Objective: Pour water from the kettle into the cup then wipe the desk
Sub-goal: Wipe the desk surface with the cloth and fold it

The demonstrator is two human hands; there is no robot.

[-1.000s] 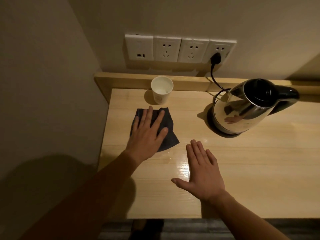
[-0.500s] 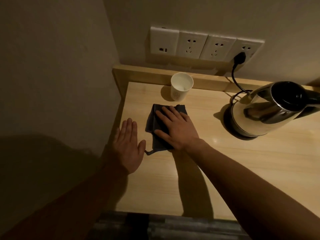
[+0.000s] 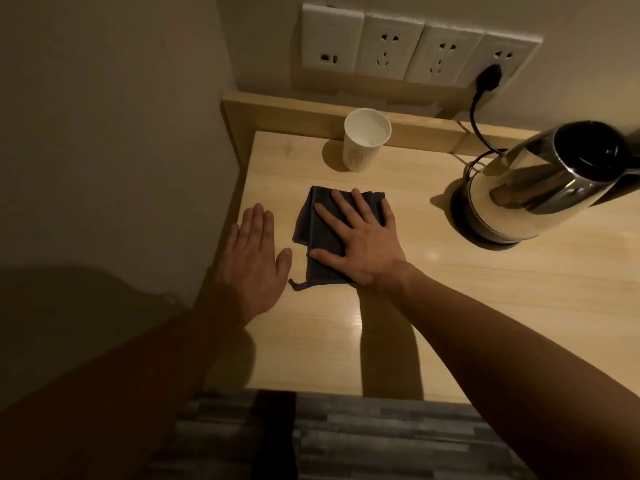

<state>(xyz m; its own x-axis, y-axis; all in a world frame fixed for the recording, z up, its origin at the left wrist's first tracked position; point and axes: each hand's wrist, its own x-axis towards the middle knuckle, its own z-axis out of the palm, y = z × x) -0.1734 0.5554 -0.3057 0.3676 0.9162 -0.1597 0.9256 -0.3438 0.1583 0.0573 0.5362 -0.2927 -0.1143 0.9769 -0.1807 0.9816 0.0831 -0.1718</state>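
Observation:
A dark grey cloth lies on the light wooden desk, left of centre. My right hand lies flat on it, fingers spread, palm pressing down and covering most of it. My left hand rests flat on the bare desk just left of the cloth, at the desk's left edge, holding nothing. A white paper cup stands upright at the back, beyond the cloth, with water in it. The steel kettle with a black lid sits on its base at the right.
A wall runs close along the desk's left side. A raised wooden ledge borders the back. The kettle's black cord runs up to a plug in a row of wall sockets. Grey flooring shows below the front edge.
A second ago my left hand was on the cloth and my right lay on the bare desk. They have swapped: right on the cloth, left at the desk's left edge. The view shifted left.

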